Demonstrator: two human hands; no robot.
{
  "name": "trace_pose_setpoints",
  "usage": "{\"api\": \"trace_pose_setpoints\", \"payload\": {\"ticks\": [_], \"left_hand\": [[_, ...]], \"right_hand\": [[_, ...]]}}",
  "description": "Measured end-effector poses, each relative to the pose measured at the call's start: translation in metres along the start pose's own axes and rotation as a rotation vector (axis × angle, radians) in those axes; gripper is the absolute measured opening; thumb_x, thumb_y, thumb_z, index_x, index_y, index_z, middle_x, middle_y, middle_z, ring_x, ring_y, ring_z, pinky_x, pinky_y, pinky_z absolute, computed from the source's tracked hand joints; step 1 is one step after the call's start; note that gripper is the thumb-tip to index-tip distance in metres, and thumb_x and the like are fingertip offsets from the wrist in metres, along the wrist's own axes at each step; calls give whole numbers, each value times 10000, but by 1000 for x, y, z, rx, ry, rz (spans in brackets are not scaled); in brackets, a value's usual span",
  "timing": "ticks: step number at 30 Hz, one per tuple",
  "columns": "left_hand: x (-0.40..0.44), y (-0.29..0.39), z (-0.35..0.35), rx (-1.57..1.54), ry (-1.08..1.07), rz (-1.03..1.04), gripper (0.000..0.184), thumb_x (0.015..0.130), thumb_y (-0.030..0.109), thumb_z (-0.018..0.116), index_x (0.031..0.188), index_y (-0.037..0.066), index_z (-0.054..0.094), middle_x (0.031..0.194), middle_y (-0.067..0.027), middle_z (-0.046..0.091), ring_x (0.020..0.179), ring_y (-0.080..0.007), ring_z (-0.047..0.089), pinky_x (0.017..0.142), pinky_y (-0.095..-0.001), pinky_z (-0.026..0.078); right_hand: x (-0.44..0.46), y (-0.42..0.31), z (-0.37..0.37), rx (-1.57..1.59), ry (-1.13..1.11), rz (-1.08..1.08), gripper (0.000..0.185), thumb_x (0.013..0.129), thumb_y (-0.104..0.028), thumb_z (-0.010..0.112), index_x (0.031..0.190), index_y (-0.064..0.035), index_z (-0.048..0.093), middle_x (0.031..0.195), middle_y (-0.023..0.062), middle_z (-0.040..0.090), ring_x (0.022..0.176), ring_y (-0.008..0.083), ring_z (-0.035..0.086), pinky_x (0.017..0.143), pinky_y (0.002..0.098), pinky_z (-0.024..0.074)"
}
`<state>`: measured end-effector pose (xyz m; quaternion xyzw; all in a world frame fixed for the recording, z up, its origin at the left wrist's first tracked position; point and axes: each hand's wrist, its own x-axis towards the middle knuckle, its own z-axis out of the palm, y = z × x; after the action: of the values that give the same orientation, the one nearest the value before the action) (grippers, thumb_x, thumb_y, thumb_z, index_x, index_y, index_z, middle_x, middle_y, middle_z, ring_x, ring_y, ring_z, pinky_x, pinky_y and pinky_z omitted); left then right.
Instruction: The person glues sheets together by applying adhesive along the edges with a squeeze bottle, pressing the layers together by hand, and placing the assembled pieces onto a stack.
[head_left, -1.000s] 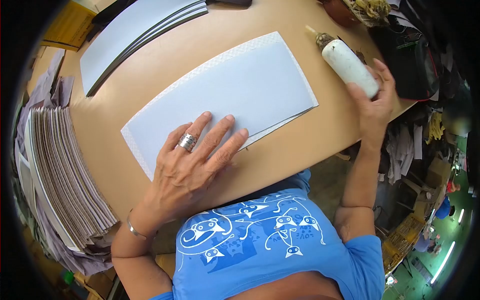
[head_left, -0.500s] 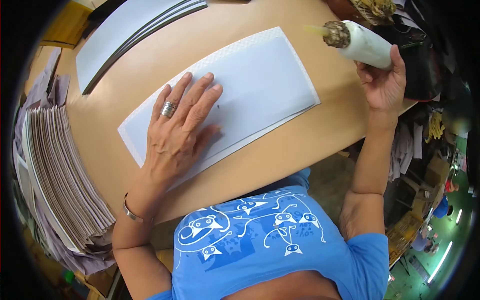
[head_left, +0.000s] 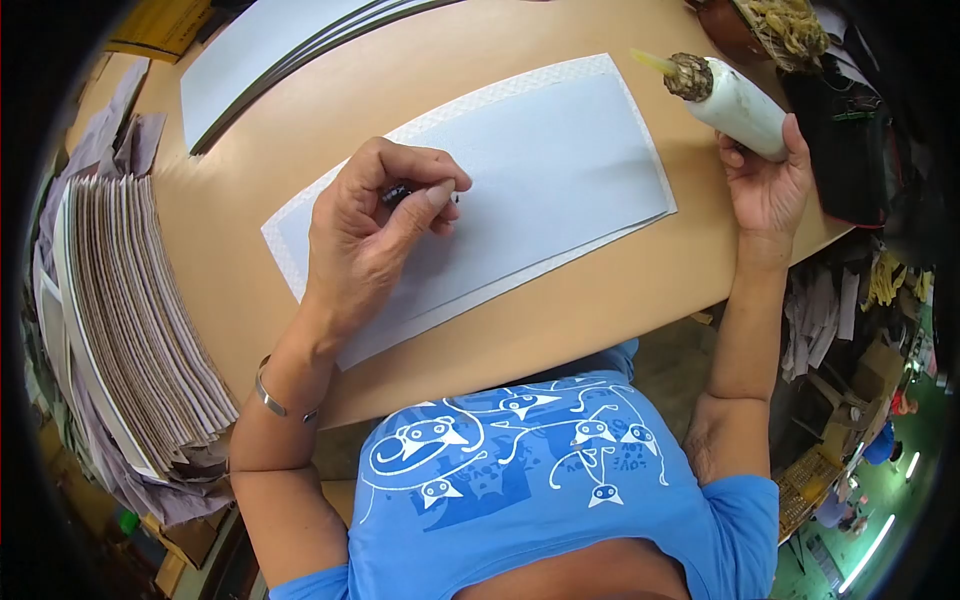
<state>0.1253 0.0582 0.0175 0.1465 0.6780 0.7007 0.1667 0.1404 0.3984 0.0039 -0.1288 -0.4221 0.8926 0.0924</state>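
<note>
A light blue curved sheet (head_left: 540,170) lies on a slightly larger white patterned piece (head_left: 300,215), whose border shows along the top and left. Over its left part is my left hand (head_left: 385,225), thumb and fingertips pinched together; a tiny dark speck shows at the fingertips, too small to name. My right hand (head_left: 768,180) is wrapped round the base of a white bottle (head_left: 742,108), held tilted at the table's right side. The bottle's neck is crusted brown, and its yellowish nozzle points up and left.
Curved blue-white panels with dark edges (head_left: 290,65) lie at the upper left. A tall stack of curved pieces (head_left: 145,320) stands at the table's left edge (head_left: 200,270). A black bag (head_left: 845,150) and a brown pot (head_left: 730,30) are at the right.
My right hand has lifted and tilted the bottle. My left hand has gone from lying spread on the sheet to a pinch above it. The view has shifted slightly.
</note>
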Motion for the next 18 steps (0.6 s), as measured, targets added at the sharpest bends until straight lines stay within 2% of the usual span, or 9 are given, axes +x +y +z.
{"api": "trace_pose_setpoints", "payload": {"ticks": [2,5,8,11,14,17,18], "left_hand": [[0,-2,-3,-4,8,-13,110,854,-5,534,957,33,531,836,-67,581,714,-99,550,640,-219,477],[2,-3,-6,-18,20,-21,252,847,3,545,1092,44,503,794,-59,568,689,-95,543,628,-211,471],[3,7,-2,-9,18,-18,478,829,5,566,1272,70,400,741,-49,563,657,-94,534,619,-218,458],[1,11,-4,78,-10,11,667,797,-16,582,1375,100,271,692,-47,556,641,-93,531,631,-232,452],[-12,31,-17,267,-151,-89,712,753,-32,608,1376,100,289,663,-33,548,603,-75,505,650,-235,442],[-32,59,-52,590,-300,-254,705,739,2,623,1365,114,319,845,-103,612,807,-171,594,771,-291,457],[-37,60,-60,909,-179,-142,688,743,16,620,1360,120,331,938,-116,598,922,-207,556,817,-315,441]], "right_hand": [[1,0,0,7,6,-1,343,800,-283,629,984,-5,549,957,137,608,772,284,570,528,303,416],[1,1,-3,7,5,-6,344,801,-281,627,987,-3,548,960,138,607,780,285,570,531,302,420],[1,0,-5,11,-22,2,348,803,-282,624,992,0,547,961,141,607,781,288,570,533,302,422],[2,0,-6,7,-41,3,354,804,-284,621,998,3,546,961,144,606,781,293,571,534,301,423],[1,-1,-8,6,-41,14,359,804,-285,620,1005,3,545,965,147,604,784,301,572,538,301,421],[3,-2,-9,4,-28,22,363,803,-283,621,1014,1,541,972,150,601,796,312,573,544,303,420],[2,-3,-10,-3,-18,22,364,803,-283,621,1017,0,540,977,150,599,801,315,573,545,305,419]]}}
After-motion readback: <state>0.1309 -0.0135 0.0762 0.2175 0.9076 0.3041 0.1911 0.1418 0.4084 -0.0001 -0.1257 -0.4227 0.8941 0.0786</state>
